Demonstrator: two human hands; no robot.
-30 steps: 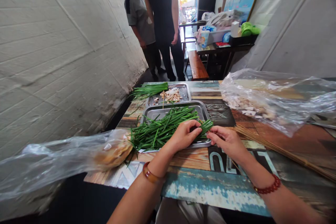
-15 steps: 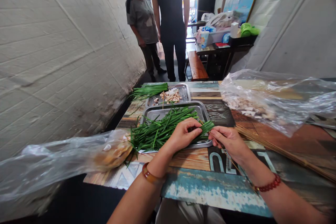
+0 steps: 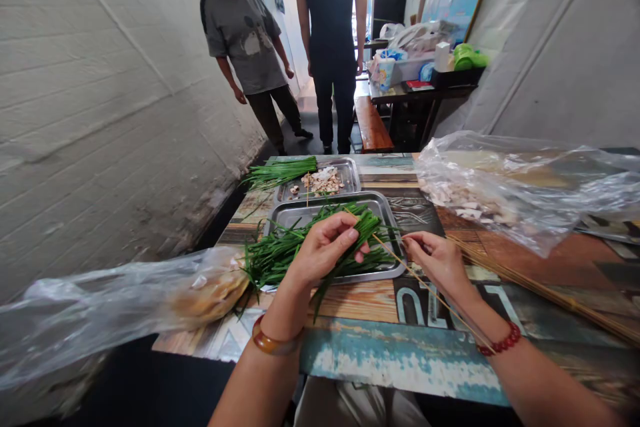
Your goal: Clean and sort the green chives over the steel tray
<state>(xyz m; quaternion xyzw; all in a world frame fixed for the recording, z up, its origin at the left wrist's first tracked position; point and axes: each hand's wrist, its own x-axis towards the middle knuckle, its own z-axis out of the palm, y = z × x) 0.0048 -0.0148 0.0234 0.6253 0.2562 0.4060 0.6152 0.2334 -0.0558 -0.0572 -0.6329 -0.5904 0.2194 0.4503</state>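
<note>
My left hand [image 3: 327, 247] is closed around a bunch of garlic chives [image 3: 367, 223] above a metal tray. A thin wooden skewer [image 3: 415, 273] runs through the bunch, slanting down toward my right wrist. To the right of the bunch, my right hand [image 3: 433, 257] has its fingers pinched together; what lies between the fingertips is too small to make out. Loose chives [image 3: 280, 250] are heaped in the near metal tray [image 3: 385, 205] and spill over its left side.
Behind it, another tray [image 3: 355, 173] bears chopped pale pieces [image 3: 323, 180] and more chives [image 3: 283, 172]. Plastic bags lie left [image 3: 125, 287] and right [image 3: 530, 180]. A skewer bundle [image 3: 545, 290] rests at right. Two people [image 3: 245, 40] [image 3: 330, 27] stand beyond the table [image 3: 400, 353].
My left hand has drawn the chive bunch left and tilted it upright. My right hand is now apart from the bunch, and the skewer shows more fully. One person has stepped left.
</note>
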